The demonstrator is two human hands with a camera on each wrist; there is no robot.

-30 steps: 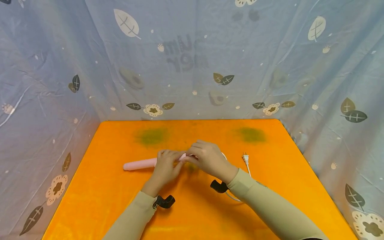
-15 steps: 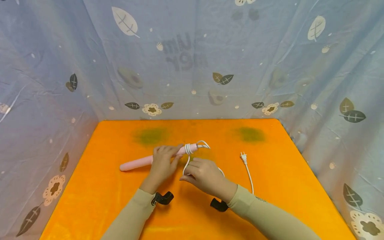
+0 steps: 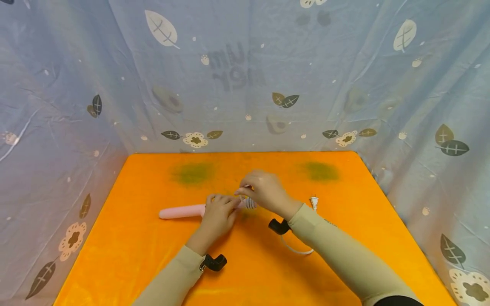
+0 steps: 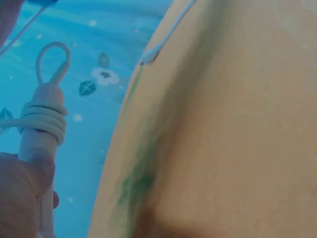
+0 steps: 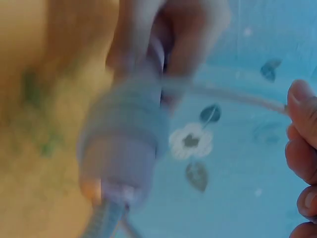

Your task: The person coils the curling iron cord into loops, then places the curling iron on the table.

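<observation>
My left hand (image 3: 219, 214) grips a pink curling iron (image 3: 181, 211) by its handle, with the barrel pointing left, low over the table. White cord is wound in several turns (image 4: 44, 119) around the handle's cord end, and a small loop of cord (image 4: 53, 45) stands out past that end. Above and right of the handle, my right hand (image 3: 268, 191) pinches the running cord. In the right wrist view this cord (image 5: 233, 96) stretches from the coils to the curled right fingers (image 5: 304, 144). The handle there is blurred.
The white two-prong plug (image 3: 314, 201) lies on the orange table (image 3: 245, 276) to the right, and a slack curve of cord (image 3: 298, 251) shows below the right wrist. Black wrist mounts (image 3: 215, 262) stick out from both sleeves. A patterned blue curtain (image 3: 245, 85) surrounds the table.
The right hand swung from over the handle down toward me with the cord, then back up and above it. The curling iron shifted slightly right and levelled since half a second ago.
</observation>
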